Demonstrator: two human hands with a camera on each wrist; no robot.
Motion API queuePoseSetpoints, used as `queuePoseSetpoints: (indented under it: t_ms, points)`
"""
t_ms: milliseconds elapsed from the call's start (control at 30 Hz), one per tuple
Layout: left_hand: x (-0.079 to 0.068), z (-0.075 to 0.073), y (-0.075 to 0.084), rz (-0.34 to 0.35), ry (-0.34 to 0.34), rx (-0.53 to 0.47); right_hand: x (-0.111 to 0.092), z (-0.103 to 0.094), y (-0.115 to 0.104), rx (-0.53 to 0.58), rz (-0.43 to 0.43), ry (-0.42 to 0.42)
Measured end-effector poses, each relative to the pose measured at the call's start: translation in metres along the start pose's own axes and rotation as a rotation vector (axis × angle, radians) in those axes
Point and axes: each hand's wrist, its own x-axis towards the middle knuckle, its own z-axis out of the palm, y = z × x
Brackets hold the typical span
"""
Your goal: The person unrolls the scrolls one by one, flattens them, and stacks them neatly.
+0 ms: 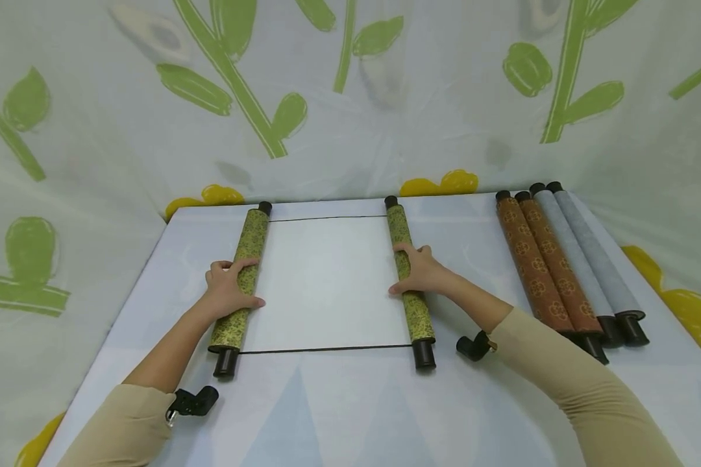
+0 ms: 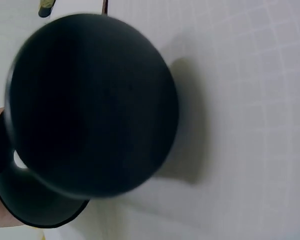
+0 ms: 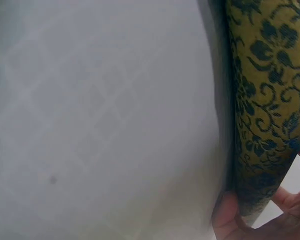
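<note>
A hanging scroll lies partly unrolled, its blank white sheet (image 1: 327, 282) spread between two rolls of green-and-dark floral cloth. My left hand (image 1: 228, 288) grips the left roll (image 1: 251, 240) near its middle, thumb on the inner side. Around the right roll (image 1: 417, 318) curl the fingers and thumb of my right hand (image 1: 423, 269). Black knobs cap both rolls. In the left wrist view a black round end (image 2: 92, 105) fills much of the picture and hides most of that hand. The right wrist view shows the patterned cloth (image 3: 270, 85) close up, with fingertips (image 3: 227, 215) beneath it.
On the right of the white table (image 1: 350, 415) lie two brown patterned scrolls (image 1: 531, 266) and two grey-blue scrolls (image 1: 596, 253), rolled up side by side. A curtain (image 1: 350, 143) with green leaf prints hangs behind. Black wrist cameras (image 1: 195, 401) sit on both wrists.
</note>
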Motion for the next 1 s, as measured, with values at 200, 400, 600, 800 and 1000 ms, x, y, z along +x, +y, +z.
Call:
queuePoseSetpoints:
  t_ms: [200,400,600,800,1000]
  points:
    - [-0.001,-0.004,-0.001,0.007,-0.003,-0.018,-0.003,-0.005,0.001,0.012,0.011,-0.006]
    - [-0.002,-0.005,-0.007,-0.006,-0.052,-0.064,-0.007,-0.009,0.006,0.011,0.018,-0.031]
    - [-0.001,-0.009,-0.015,0.006,-0.105,-0.062,-0.010,-0.014,0.010,-0.007,0.020,-0.038]
    - [0.000,-0.013,-0.016,0.029,-0.118,-0.034,-0.012,-0.020,0.010,0.019,0.072,-0.015]
    - [-0.001,-0.014,-0.016,0.042,-0.116,-0.011,-0.012,-0.023,0.012,0.028,0.093,-0.025]
